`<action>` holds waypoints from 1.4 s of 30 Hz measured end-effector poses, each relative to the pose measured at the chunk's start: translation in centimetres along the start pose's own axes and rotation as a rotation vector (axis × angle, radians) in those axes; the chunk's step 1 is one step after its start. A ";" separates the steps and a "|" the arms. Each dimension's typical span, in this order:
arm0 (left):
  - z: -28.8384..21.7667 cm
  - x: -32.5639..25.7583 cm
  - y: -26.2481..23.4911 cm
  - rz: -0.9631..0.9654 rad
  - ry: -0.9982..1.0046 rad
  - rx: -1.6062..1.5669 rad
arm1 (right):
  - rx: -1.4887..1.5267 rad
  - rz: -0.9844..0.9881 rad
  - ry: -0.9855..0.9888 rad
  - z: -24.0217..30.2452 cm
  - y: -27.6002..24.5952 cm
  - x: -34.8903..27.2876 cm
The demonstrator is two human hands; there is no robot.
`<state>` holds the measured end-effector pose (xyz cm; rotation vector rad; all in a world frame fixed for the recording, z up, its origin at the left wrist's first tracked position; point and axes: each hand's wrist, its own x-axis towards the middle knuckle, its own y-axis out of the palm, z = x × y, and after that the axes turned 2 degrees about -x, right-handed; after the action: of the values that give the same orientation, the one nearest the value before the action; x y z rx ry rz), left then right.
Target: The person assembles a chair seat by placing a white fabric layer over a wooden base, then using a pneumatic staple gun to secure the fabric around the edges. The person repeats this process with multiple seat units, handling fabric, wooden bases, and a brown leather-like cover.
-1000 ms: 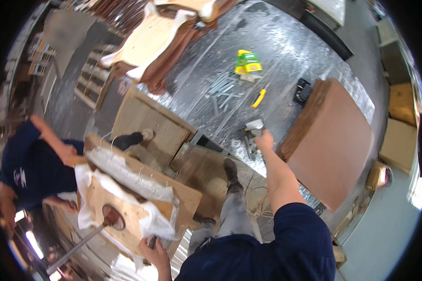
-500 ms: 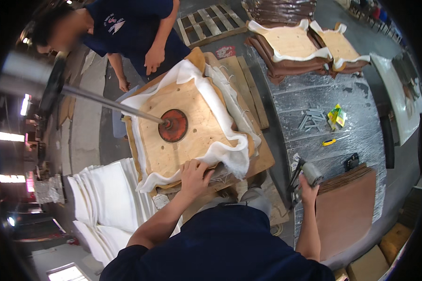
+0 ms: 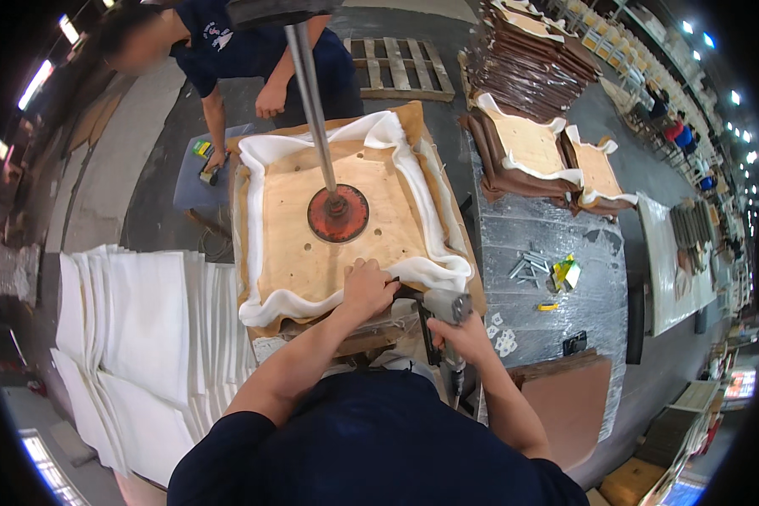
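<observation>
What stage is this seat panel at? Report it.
Done: white foam is wrapped up around the plywood seat panel, which the red press disc pins down. In hand: left hand presses the near foam edge while right hand brings the staple gun to it. Left: no staples can be made out along the other edges.

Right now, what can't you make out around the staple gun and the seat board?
- Head view: staple gun nose, hidden behind the left hand.
- Right hand trigger finger: wrapped round the grip, unclear.
- Seat board near edge: covered by white padding.
- Loose parts: too small.
</observation>
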<state>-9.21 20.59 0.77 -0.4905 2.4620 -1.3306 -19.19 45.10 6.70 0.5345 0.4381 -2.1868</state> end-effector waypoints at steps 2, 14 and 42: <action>0.0 0.0 -0.3 0.000 -0.013 -0.017 | -0.050 0.065 0.014 1.1 -0.4 2.3; 0.6 -1.8 -0.9 -0.126 0.130 -0.037 | -0.265 -0.061 0.103 6.1 1.2 7.2; 1.5 1.1 0.2 -0.056 0.028 -0.291 | -0.329 0.005 0.167 7.1 1.9 7.3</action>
<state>-9.58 19.11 -0.34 -0.6158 2.6976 -1.0074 -23.47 35.87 8.71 0.5354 0.8667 -2.0168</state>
